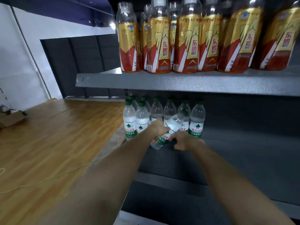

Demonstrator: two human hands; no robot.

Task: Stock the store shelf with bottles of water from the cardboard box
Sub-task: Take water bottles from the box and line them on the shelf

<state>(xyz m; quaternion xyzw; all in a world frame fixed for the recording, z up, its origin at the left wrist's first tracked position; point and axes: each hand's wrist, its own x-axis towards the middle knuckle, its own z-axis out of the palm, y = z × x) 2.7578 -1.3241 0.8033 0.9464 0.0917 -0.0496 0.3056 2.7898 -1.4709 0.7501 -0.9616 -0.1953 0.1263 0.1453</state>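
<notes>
A tilted water bottle point(168, 129) with a green label leans over the middle shelf point(243, 153), cap pointing up to the right. My left hand point(158, 127) grips its middle from the left. My right hand point(184, 141) holds its lower part from the right. Behind it, several upright water bottles point(129, 120) with green caps stand in rows at the left end of that shelf. The cardboard box point(12, 119) lies open on the floor at the far left.
The upper shelf point(178, 82) carries several gold and red drink bottles point(158, 39). To the right of the water bottles the middle shelf is dark and bare. A lower shelf point(162, 198) lies beneath. A thin white cord point(53, 177) runs across the wooden floor.
</notes>
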